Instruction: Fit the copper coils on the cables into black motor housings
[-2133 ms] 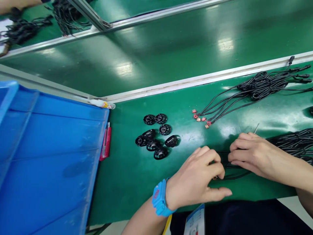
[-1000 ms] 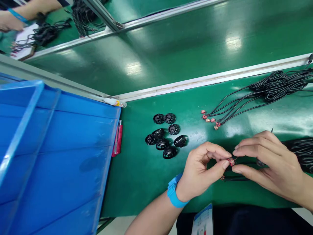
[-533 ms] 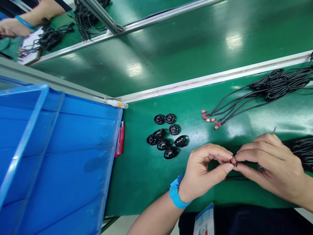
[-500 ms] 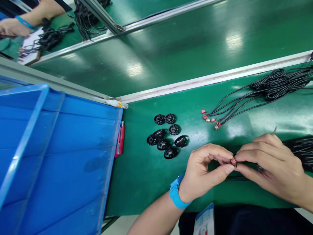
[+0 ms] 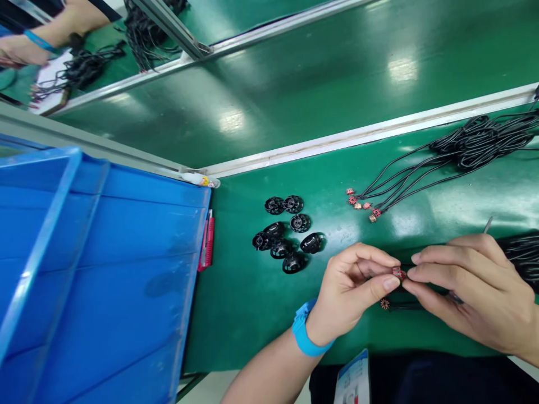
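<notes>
My left hand [image 5: 349,297], with a blue wristband [image 5: 307,331], pinches a small red motor stator [image 5: 397,272] between thumb and fingertips. From the other side, the closed fingertips of my right hand [image 5: 471,286] meet the same stator; the contact is partly covered. A thin metal tool [image 5: 487,225] pokes out behind my right hand, its kind hidden. Under the hands lies another stator [image 5: 384,303] with copper windings, on a black cable. Past them, several stators [image 5: 376,212] rest at the ends of black cables [image 5: 475,146].
Several black round slotted housings [image 5: 281,248] lie left of my hands. A big blue bin [image 5: 126,269] fills the left side, with a red utility knife [image 5: 206,241] and a small bottle [image 5: 200,179] beside it. Another person's arm [image 5: 59,33] shows beyond the metal frame.
The stator in my fingers has turned and shifted slightly left. My right hand has moved a little right, and the stator beneath the hands has come into view.
</notes>
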`<move>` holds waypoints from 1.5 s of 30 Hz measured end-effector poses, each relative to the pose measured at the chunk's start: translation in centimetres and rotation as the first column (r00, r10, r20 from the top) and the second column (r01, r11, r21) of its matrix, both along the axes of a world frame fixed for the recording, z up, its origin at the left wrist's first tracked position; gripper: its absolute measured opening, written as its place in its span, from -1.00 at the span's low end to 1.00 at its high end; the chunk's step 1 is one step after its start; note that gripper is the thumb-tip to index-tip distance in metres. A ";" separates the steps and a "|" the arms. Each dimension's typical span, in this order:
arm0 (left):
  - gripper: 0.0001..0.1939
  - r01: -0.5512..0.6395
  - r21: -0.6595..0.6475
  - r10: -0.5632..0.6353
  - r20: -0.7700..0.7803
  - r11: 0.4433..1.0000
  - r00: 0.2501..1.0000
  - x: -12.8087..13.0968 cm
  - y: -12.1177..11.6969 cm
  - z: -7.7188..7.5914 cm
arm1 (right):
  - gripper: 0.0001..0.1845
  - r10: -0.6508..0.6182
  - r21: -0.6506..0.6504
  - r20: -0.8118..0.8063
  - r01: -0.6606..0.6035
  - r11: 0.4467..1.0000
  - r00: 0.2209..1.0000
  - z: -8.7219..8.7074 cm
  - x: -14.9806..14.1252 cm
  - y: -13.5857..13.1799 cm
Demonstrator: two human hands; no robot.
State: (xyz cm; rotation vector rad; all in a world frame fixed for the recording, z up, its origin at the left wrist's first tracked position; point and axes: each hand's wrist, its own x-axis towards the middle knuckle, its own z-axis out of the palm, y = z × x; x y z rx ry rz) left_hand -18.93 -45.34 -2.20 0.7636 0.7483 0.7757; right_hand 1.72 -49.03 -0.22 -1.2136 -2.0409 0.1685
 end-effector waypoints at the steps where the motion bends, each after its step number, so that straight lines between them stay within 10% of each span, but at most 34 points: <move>1: -0.78 -0.009 -0.009 0.009 0.024 1.000 1.000 0.0 0.1 0.0 | -0.82 0.006 -0.001 -0.012 -0.006 1.000 1.000 0.0 0.0 0.0; 36: -0.81 -0.003 -0.150 0.025 0.146 0.989 0.989 0.4 -0.6 0.0 | -0.86 0.015 -0.022 -0.019 -0.015 1.000 1.000 0.2 0.5 0.2; 45: -0.80 -0.011 -0.057 0.017 0.102 0.998 0.995 0.3 -0.7 -0.3 | -0.44 0.023 -0.084 -0.073 -0.029 0.996 0.997 -0.4 0.6 0.3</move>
